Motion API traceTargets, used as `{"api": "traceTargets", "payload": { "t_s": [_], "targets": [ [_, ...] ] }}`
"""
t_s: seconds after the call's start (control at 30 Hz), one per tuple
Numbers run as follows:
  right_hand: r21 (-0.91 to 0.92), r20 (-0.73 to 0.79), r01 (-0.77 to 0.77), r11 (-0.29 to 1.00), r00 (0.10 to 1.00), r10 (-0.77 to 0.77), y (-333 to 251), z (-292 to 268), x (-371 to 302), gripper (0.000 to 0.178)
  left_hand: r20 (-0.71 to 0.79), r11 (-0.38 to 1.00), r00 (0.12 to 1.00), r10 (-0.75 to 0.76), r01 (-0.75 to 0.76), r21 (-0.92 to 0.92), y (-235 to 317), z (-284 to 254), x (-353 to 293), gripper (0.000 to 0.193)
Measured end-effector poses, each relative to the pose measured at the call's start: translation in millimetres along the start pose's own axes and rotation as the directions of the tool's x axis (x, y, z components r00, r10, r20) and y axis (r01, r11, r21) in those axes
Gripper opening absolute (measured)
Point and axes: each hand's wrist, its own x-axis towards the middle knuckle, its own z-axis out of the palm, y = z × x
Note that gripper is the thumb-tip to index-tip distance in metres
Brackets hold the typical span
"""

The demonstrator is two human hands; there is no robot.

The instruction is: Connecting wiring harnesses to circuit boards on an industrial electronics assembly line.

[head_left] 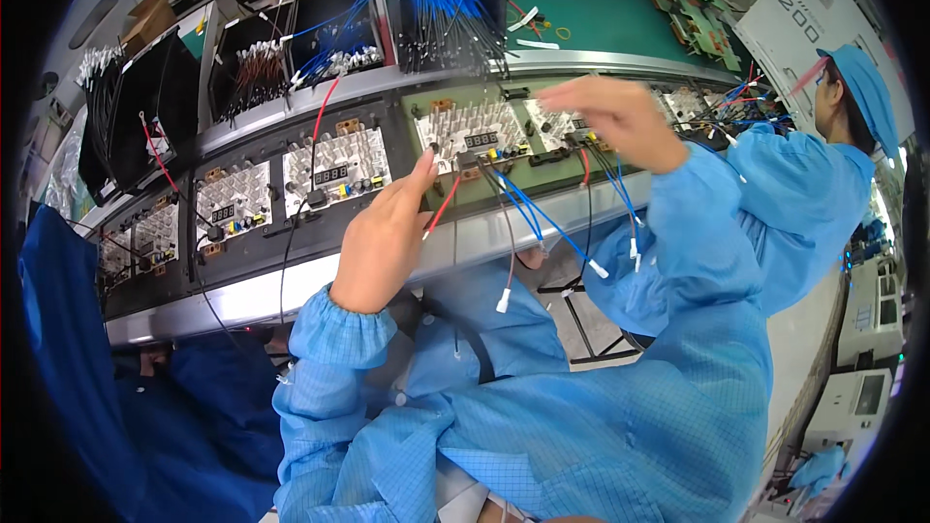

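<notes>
My left hand (383, 237) is at the near left corner of a white circuit board (477, 131) with a small digit display and many upright pins. Its fingers are stretched out, the fingertips beside the board edge; whether they touch it I cannot tell. A red wire (446, 203) passes close to its thumb. Black and blue wires (547, 223) with white end connectors hang from the board over the rail. Over a second white board (557, 126), further right, is my right hand (615, 118), raised, fingers extended and slightly blurred, with nothing visible in it.
More boards (334, 169) sit in dark carriers along the line to the left. Behind, black bins (441, 10) hold bundled wires, and a green mat (591, 15) carries loose pieces. A metal rail (242, 286) edges the line. A co-worker (804, 184) in blue stands close on the right.
</notes>
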Motion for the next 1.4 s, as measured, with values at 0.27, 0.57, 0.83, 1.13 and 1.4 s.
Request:
{"api": "traceTargets", "payload": {
  "t_s": [0.27, 0.57, 0.83, 1.13, 1.4],
  "targets": [
    [0.287, -0.533, -0.320, 0.903, 0.730, 0.428, 37, -2, -130, 0.025, 0.032, 0.974, 0.982, 0.184, -0.186, 0.132, -2, 2, -1, 0.033],
    [-0.084, -0.647, -0.404, 0.911, 0.717, 0.258, 0, -12, -182, 0.014, 0.092, 0.974, 0.996, 0.010, -0.031, 0.226, 12, 10, 9, 0.018],
    [-0.267, -0.420, -0.016, 0.964, 0.902, -0.101, 52, -43, -215, 0.018, 0.028, 0.955, 1.000, 0.004, -0.013, 0.297, 12, 29, 18, 0.016],
    [-0.283, -0.331, 0.163, 0.945, 0.908, -0.256, 107, -78, -243, 0.025, 0.024, 0.955, 0.999, 0.021, -0.027, 0.296, 0, 34, 26, 0.011],
    [-0.328, -0.288, 0.098, 0.940, 0.937, -0.198, 122, -87, -265, 0.030, 0.012, 0.965, 0.995, 0.104, -0.104, 0.243, -6, 33, 24, 0.012]
  ]
}}
